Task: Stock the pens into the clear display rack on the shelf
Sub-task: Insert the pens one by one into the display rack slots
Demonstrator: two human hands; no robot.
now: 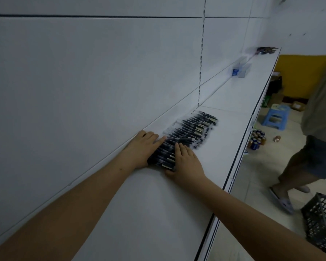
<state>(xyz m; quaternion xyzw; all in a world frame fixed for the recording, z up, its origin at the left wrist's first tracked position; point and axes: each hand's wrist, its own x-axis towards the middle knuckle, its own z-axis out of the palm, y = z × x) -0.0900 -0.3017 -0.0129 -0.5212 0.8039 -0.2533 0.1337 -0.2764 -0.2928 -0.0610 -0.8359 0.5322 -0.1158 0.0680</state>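
Observation:
Several dark pens [192,129] with clear caps lie side by side in a long row on the white shelf [154,200], close to the back panel. My left hand [142,148] lies flat at the near end of the row, its fingers stretched over the pens' cap ends. My right hand [186,160] rests on the near end from the aisle side, fingers straight on top and thumb tucked against the pens' ends. A clear display rack [241,69] with a blue label stands farther along the shelf, apart from the pens.
A small dark heap [266,50] lies at the shelf's far end. On the floor to the right are a blue stool [276,118], several cans [257,141], boxes and a black crate [323,222]. A person [312,140] stands in the aisle.

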